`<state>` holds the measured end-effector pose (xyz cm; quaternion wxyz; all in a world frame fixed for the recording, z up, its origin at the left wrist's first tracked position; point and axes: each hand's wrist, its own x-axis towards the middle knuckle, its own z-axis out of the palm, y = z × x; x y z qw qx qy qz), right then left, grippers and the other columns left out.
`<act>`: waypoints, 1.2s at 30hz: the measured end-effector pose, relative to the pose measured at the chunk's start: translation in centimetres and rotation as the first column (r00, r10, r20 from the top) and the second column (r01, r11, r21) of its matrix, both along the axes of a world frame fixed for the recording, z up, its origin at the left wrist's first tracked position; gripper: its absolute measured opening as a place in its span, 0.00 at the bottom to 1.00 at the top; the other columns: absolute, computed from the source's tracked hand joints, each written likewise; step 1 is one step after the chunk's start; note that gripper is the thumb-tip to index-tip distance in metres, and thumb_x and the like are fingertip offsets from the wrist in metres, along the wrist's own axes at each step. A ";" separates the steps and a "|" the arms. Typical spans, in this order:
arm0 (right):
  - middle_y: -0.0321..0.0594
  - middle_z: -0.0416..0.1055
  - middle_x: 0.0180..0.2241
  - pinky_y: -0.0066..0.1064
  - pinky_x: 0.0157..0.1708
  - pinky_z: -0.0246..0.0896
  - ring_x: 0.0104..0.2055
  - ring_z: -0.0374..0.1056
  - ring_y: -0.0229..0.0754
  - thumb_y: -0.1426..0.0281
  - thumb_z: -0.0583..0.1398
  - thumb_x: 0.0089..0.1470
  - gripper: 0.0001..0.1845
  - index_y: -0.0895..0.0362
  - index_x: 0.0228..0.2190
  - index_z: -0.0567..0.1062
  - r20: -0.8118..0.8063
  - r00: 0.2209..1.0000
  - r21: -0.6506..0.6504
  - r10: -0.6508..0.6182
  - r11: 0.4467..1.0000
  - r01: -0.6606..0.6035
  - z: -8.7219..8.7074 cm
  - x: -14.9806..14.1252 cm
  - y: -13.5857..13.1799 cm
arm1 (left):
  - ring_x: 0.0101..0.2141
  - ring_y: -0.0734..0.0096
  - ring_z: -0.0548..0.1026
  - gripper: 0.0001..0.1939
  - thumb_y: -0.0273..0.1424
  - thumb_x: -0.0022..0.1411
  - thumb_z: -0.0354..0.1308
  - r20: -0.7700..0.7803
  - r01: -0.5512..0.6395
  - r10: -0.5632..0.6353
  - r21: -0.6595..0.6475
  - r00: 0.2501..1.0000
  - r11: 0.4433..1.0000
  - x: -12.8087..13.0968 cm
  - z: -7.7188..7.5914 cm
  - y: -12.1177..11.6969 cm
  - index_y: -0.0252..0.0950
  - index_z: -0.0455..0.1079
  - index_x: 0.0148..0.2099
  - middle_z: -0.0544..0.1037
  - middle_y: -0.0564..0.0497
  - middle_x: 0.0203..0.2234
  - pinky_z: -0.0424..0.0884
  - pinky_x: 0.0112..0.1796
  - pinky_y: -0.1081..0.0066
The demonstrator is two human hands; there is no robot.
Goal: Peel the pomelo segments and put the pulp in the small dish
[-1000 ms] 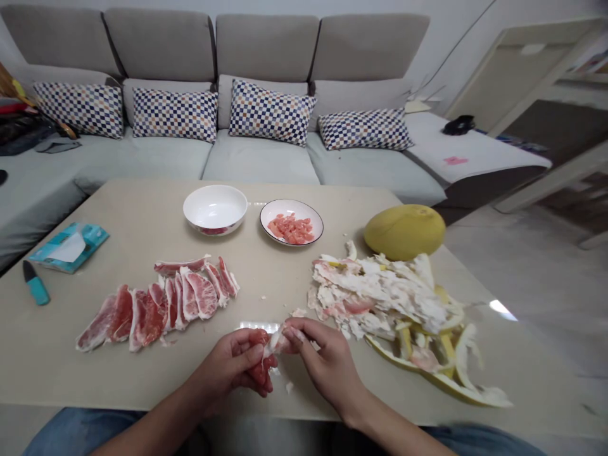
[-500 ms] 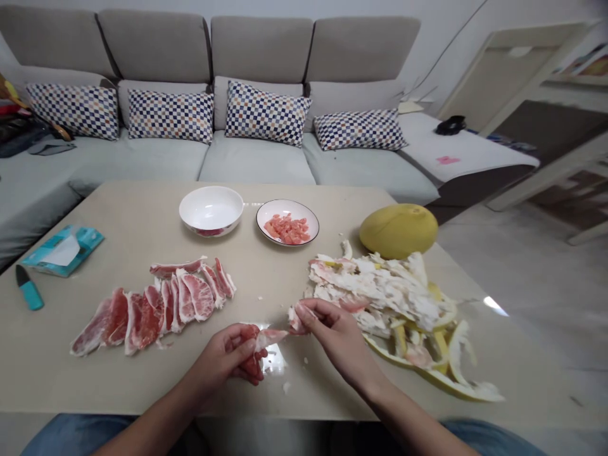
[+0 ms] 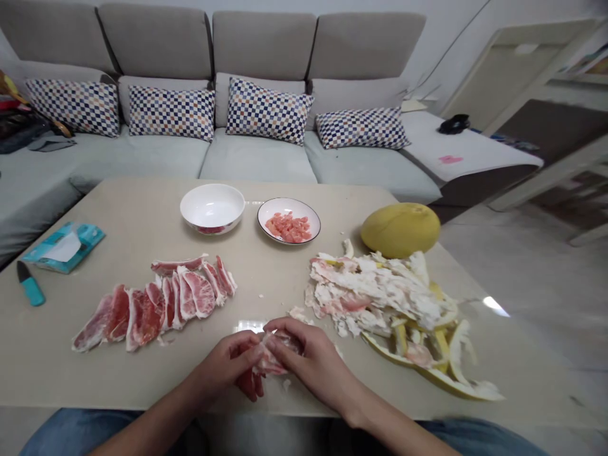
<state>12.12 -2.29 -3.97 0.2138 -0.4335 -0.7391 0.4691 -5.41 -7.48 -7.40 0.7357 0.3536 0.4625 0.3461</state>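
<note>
Close to the table's front edge, my left hand (image 3: 227, 362) is closed around a pink-red pomelo segment (image 3: 270, 363) with pale membrane on it. My right hand (image 3: 311, 354) meets it from the right, its thumb and fingers pinching the same segment's membrane side. Fingers cover much of the segment. To the left lies a row of pomelo segments (image 3: 151, 311), still in whitish membrane. A pale scrap of membrane (image 3: 300, 315) lies just behind my right hand. Farther right is a heap of membrane and peel (image 3: 375, 291).
A white bowl (image 3: 212, 208) and a dark-rimmed plate (image 3: 308, 212) with peeled pulp (image 3: 289, 227) stand at the back. A whole yellow pomelo (image 3: 401, 230) sits behind the heap. At the left edge are a tissue pack (image 3: 85, 242) and a teal-handled knife (image 3: 33, 291). A sofa (image 3: 256, 155) stands beyond the table.
My right hand has moved left and down from beside the peel heap to the segment in my left hand. A membrane scrap now shows on the table behind it.
</note>
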 end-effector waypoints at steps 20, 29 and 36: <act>0.36 0.73 0.28 0.27 0.29 0.61 0.29 0.67 0.38 0.67 0.58 0.56 0.08 0.56 0.37 0.74 -0.067 0.995 -0.060 -0.071 0.996 0.067 -0.4 -0.2 -0.1 | 0.18 0.76 0.71 0.18 0.45 0.53 0.62 -0.074 -0.086 0.092 0.083 0.993 0.993 0.0 -0.1 0.1 0.33 0.69 0.33 0.75 0.53 0.17 0.64 0.22 0.77; 0.41 0.71 0.34 0.34 0.38 0.61 0.37 0.66 0.42 0.75 0.58 0.56 0.08 0.54 0.37 0.75 -0.129 0.991 0.574 0.039 0.818 0.042 -0.7 0.4 -0.1 | 0.20 0.74 0.72 0.18 0.44 0.56 0.60 -0.057 -0.133 0.138 0.078 0.989 0.988 -0.2 -0.1 0.1 0.32 0.71 0.34 0.77 0.50 0.20 0.67 0.24 0.75; 0.40 0.73 0.29 0.31 0.34 0.60 0.32 0.66 0.40 0.70 0.61 0.55 0.02 0.56 0.32 0.74 -0.048 0.989 0.494 0.143 0.864 -0.101 -0.7 0.1 -0.5 | 0.21 0.74 0.72 0.18 0.44 0.56 0.60 -0.037 -0.142 0.147 0.114 0.988 0.983 0.0 0.0 0.1 0.31 0.72 0.33 0.77 0.50 0.20 0.66 0.24 0.76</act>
